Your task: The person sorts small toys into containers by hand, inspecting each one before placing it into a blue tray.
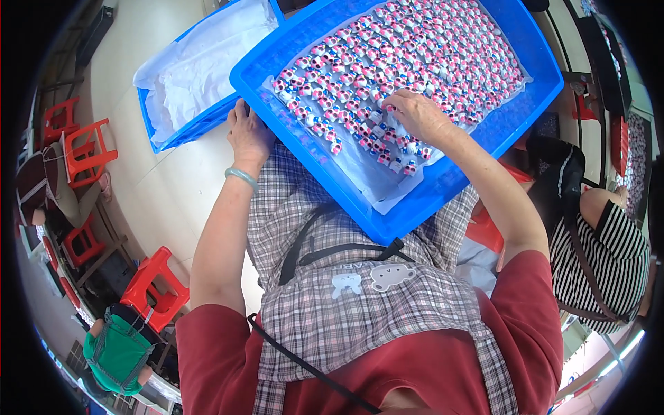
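A large blue plastic tray [389, 227] lined with white paper rests tilted across my lap. Many small pink, white and blue animal-head figures [443, 48] cover most of its lining, thinning out toward the near corner. My left hand [250, 135], with a pale green bangle on its wrist, grips the tray's left side; some of its fingers are hidden by the wall. Over the figures, my right hand [418, 117] is closed in a pinch, with a small figure [389, 108] at its fingertips. Bare paper [373, 176] shows in the near part of the tray.
Beyond my left hand stands a second blue tray [166, 142] lined with white paper. Red plastic stools [158, 287] line the left side. A person in green [117, 353] sits at lower left, another in stripes [602, 266] close on the right.
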`<state>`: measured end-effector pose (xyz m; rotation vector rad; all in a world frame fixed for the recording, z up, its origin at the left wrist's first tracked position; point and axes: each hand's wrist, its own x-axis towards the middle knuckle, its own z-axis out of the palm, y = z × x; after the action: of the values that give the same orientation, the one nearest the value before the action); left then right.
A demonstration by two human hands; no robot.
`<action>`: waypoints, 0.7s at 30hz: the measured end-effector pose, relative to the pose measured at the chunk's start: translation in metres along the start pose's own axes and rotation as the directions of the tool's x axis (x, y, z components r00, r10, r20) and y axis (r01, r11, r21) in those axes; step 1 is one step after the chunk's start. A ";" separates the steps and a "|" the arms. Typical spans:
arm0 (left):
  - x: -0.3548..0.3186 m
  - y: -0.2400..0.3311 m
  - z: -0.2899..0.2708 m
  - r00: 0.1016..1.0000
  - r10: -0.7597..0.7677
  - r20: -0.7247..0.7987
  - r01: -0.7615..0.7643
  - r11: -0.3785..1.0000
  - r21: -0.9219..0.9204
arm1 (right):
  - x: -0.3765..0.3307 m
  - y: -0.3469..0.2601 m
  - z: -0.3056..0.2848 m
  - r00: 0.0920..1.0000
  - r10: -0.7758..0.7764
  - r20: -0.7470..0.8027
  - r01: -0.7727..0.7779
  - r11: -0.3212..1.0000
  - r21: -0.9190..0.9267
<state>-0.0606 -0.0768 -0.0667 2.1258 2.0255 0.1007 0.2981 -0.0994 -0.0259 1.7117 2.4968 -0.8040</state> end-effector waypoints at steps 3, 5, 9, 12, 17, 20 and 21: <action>0.009 0.019 -0.016 0.992 -0.044 0.115 0.042 0.999 0.019 | 0.012 0.001 0.006 0.997 -0.038 -0.069 0.043 0.996 0.074; 0.010 0.012 -0.016 0.982 -0.089 0.164 0.079 0.995 0.066 | 0.024 -0.010 0.000 0.994 -0.042 -0.106 0.051 0.994 0.093; 0.017 -0.001 -0.002 0.994 0.025 0.109 -0.036 0.995 0.093 | 0.048 -0.020 0.000 0.965 -0.063 -0.255 0.093 0.990 0.109; 0.024 -0.008 -0.002 0.993 0.064 0.102 -0.070 0.996 0.054 | 0.064 -0.036 0.004 0.950 -0.052 -0.307 0.093 0.988 0.120; 0.019 0.000 -0.013 0.993 0.061 0.101 -0.064 0.998 0.027 | 0.078 -0.064 0.020 0.906 -0.173 -0.385 0.218 0.973 0.075; 0.017 0.002 -0.014 0.994 0.085 0.064 -0.089 0.994 0.059 | 0.083 -0.083 0.025 0.903 -0.203 -0.378 0.239 0.970 0.051; 0.017 0.003 -0.015 0.996 0.076 0.048 -0.079 0.995 0.064 | 0.084 -0.088 0.025 0.888 -0.239 -0.392 0.270 0.963 0.023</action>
<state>-0.0594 -0.0586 -0.0532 2.2253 1.9476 -0.0024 0.1808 -0.0602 -0.0365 1.7342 3.0428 -0.6298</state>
